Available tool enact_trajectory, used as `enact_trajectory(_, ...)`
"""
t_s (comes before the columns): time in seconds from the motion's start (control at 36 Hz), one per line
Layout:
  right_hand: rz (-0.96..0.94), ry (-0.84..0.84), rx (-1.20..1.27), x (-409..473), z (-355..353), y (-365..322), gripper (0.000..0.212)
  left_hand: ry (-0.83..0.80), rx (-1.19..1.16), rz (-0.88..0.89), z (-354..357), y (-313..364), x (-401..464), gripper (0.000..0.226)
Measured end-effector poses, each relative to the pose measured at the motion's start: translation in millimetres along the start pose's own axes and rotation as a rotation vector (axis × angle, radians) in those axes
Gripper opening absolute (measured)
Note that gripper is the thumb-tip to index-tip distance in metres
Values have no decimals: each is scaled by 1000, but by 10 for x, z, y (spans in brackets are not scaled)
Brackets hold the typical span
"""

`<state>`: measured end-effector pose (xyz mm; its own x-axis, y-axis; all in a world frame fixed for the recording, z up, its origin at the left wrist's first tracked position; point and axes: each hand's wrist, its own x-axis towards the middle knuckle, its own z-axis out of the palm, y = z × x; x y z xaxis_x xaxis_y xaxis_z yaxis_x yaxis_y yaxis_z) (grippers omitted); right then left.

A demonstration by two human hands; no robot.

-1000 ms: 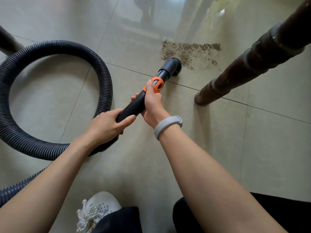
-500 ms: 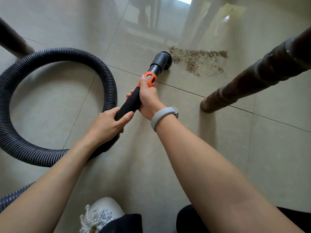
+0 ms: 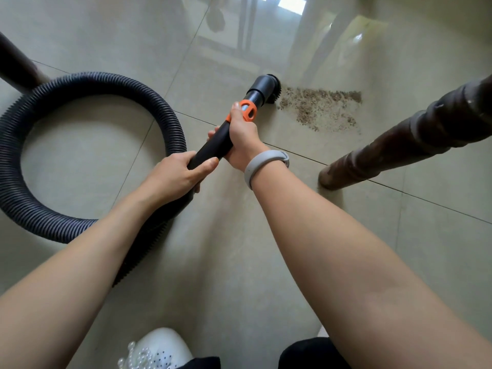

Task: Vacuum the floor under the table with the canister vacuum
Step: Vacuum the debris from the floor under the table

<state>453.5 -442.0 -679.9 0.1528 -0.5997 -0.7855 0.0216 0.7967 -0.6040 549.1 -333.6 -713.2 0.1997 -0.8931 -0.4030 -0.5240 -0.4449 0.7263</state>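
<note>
My left hand (image 3: 177, 173) gripped the rear of the black vacuum wand (image 3: 213, 146) and my right hand (image 3: 241, 137) wrapped it just behind the orange collar (image 3: 248, 110). The brush nozzle (image 3: 265, 89) sat on the tiled floor (image 3: 266, 262), touching the left edge of the brown debris (image 3: 319, 107). The ribbed hose (image 3: 87, 83) looped to my left, the wooden table leg (image 3: 372, 155) stood to my right.

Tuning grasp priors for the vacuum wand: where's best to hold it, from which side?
Grip the straight black wand behind the orange collar, coming from above and behind along its axis. The right hand holds just below the collar, the left hand lower; the round shaft suits a wrap grip, away from the brush head.
</note>
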Motion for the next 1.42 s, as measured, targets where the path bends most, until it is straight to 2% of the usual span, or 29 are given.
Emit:
enact_trajectory(0.22,-39,9,-5,120,18,-242,37,-30,-25,27,-38,122,270,57)
enact_trajectory(0.44,-33,27,15,166,-48,-292,39,-57,-24,31,-32,218,327,47)
enact_trajectory(0.83,-11,23,50,5,-48,46,41,-75,-88,28,-10,17,1,47)
enact_trajectory(1.0,9,21,91,-97,-32,165,36,-86,-105,18,-37,-34,-141,57)
enact_trajectory(1.33,10,44,140,-185,-114,352,35,-133,-57,25,-33,-64,-295,40)
enact_trajectory(1.42,7,54,145,-173,-128,347,35,-129,-47,19,-21,-47,-281,43)
